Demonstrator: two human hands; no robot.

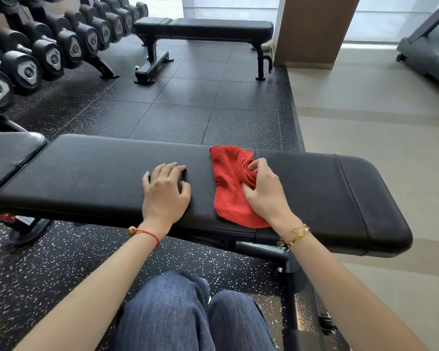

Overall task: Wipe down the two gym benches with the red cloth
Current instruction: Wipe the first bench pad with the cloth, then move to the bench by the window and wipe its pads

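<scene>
I saw a dumbbell rack at ten o'clock and the second bench at twelve. My left hand rested loosely curled, seemingly empty, on the table; my right hand bunched the red cloth there.

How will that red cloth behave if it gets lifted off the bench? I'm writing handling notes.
The red cloth will likely go floppy: it already bunches into folds where the right hand pinches it. It looks thin and probably light. On the near bench and its smooth black padding it should slide easily when pushed.
</scene>
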